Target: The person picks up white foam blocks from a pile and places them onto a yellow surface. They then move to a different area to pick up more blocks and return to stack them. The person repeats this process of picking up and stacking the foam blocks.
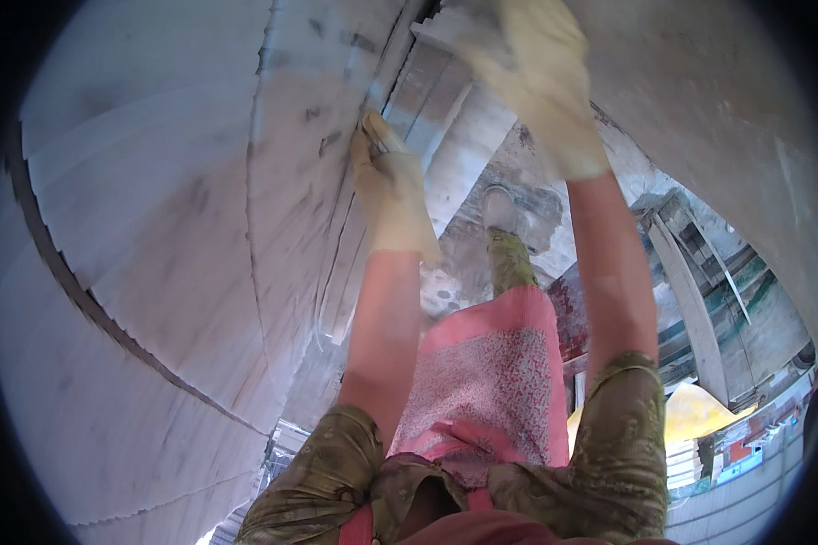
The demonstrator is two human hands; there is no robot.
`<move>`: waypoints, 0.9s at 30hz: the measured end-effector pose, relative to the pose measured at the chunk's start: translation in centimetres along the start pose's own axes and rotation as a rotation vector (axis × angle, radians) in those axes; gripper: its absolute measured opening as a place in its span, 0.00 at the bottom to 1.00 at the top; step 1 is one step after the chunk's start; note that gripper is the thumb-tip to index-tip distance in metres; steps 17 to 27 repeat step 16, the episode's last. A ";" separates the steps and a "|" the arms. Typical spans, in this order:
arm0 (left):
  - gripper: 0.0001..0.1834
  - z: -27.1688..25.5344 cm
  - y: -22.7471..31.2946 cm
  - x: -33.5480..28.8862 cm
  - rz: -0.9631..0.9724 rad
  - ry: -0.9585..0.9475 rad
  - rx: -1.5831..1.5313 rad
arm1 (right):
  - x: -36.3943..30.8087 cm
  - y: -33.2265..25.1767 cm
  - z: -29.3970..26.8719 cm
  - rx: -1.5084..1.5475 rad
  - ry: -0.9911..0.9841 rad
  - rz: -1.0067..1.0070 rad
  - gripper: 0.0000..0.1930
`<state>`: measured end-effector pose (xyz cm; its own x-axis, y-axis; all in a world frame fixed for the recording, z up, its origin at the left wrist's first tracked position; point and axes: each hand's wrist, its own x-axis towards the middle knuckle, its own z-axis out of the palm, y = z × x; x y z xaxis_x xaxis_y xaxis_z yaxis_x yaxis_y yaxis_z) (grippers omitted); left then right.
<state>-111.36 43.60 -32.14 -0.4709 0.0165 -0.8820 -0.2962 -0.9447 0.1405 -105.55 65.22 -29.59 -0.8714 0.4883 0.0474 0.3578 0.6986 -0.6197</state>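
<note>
My left hand (pixel 393 195), in a pale yellow glove, rests against the edge of large pale flat sheets (pixel 314 154) on my left. Its fingers stretch up along that edge, thumb and fingers apart. Farther out, my right hand (pixel 550 91), in the same kind of glove, is raised over narrow pale boards (pixel 482 132). Motion smears its fingers, so what they hold, if anything, does not show. Dark marks and ragged edges show on the sheets.
A large brownish panel (pixel 700 91) leans in from the upper right. Below it lie wooden beams (pixel 686 300) and a yellow sheet (pixel 700 413). My shoe (pixel 499 209) stands on a stained, littered floor. A pink patterned apron (pixel 482 381) hangs before me.
</note>
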 end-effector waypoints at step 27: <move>0.14 0.8 0.1 -0.6 -0.102 0.114 -0.085 | -3.1 0.4 3.5 0.151 0.078 0.287 0.29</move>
